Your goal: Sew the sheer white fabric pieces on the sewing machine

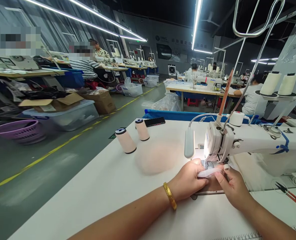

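Under the lit head of a white sewing machine (214,141), my two hands grip a narrow strip of pale, sheer fabric (208,172). My left hand (189,178), with a gold bracelet on its wrist, pinches the strip's left end between thumb and fingers. At the other end, my right hand (233,186) closes thumb and fingertips on the fabric, just below the presser foot area. The needle and foot are partly hidden by the fingers and glare. Left of the machine, a thin sheer peach piece (160,156) lies on the white table (107,193).
Two peach thread cones (125,140) and a black phone (154,122) stand or lie at the table's far left. Red-handled snips (291,195) and a clear ruler (253,235) lie at right. A small lamp (189,143) hangs beside the needle. Co-workers sit at other machines.
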Action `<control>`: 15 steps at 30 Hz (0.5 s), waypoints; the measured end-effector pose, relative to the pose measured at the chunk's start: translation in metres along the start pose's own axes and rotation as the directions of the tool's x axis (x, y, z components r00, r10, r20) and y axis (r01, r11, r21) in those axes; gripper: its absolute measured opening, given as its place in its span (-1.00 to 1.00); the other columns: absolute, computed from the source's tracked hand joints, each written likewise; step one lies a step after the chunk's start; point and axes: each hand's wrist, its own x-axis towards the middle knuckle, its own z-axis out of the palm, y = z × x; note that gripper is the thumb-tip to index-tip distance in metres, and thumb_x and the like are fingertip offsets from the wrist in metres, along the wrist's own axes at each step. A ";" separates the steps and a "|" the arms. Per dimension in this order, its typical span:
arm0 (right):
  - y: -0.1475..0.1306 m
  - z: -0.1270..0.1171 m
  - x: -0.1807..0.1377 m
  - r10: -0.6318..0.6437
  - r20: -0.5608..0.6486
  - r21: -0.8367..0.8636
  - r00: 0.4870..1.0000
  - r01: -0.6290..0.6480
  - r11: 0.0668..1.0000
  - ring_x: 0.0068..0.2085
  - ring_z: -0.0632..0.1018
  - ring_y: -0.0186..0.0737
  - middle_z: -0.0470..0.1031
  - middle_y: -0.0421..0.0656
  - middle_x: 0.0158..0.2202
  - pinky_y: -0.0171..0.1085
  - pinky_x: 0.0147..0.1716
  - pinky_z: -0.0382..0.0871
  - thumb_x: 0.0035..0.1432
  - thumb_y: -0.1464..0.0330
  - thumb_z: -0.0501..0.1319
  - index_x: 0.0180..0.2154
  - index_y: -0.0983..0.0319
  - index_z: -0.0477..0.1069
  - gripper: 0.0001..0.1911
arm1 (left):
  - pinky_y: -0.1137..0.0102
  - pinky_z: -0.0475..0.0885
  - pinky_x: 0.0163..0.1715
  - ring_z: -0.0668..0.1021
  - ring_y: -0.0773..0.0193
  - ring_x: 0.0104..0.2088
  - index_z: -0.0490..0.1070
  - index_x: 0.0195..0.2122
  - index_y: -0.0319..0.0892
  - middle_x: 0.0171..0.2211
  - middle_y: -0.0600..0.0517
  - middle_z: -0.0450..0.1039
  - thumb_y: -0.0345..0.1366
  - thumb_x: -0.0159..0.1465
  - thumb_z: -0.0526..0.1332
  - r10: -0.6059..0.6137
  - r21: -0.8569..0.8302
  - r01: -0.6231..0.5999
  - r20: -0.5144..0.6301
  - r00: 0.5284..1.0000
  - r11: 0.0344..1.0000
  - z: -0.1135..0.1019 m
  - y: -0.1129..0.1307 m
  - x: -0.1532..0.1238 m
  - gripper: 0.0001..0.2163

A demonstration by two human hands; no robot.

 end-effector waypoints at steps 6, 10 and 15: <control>-0.008 -0.016 -0.002 -0.185 0.256 -0.209 0.949 0.241 0.948 -0.30 0.49 -0.17 0.49 -0.18 -0.33 -0.21 -0.25 0.35 0.47 0.35 0.00 -0.29 0.16 0.35 -0.75 | 0.38 0.31 -0.38 0.42 0.27 -0.37 0.34 -0.57 -0.18 -0.43 0.05 0.37 -0.39 0.33 0.19 0.231 0.222 -0.215 -0.051 0.972 0.951 0.006 -0.001 -0.017 -0.71; -0.015 -0.027 -0.003 -0.303 0.482 -0.295 0.822 0.478 0.827 -0.26 0.46 -0.13 0.49 -0.15 -0.31 -0.14 -0.16 0.33 0.41 0.45 0.01 -0.22 0.17 0.34 -0.83 | 0.27 0.30 -0.20 0.49 0.25 -0.27 0.34 -0.53 -0.18 -0.27 0.06 0.56 -0.51 0.25 0.27 0.391 0.368 -0.346 -0.055 0.919 0.863 0.019 -0.007 -0.036 -0.77; -0.016 -0.029 -0.006 -0.333 0.482 -0.293 0.810 0.507 0.810 -0.26 0.46 -0.12 0.51 -0.14 -0.28 -0.13 -0.13 0.31 0.40 0.49 0.02 -0.10 0.18 0.36 -0.81 | 0.26 0.25 -0.22 0.43 0.35 -0.43 0.27 -0.52 -0.19 -0.42 0.15 0.53 -0.56 0.29 0.22 0.507 0.438 -0.443 -0.037 0.861 0.783 0.027 -0.006 -0.044 -0.73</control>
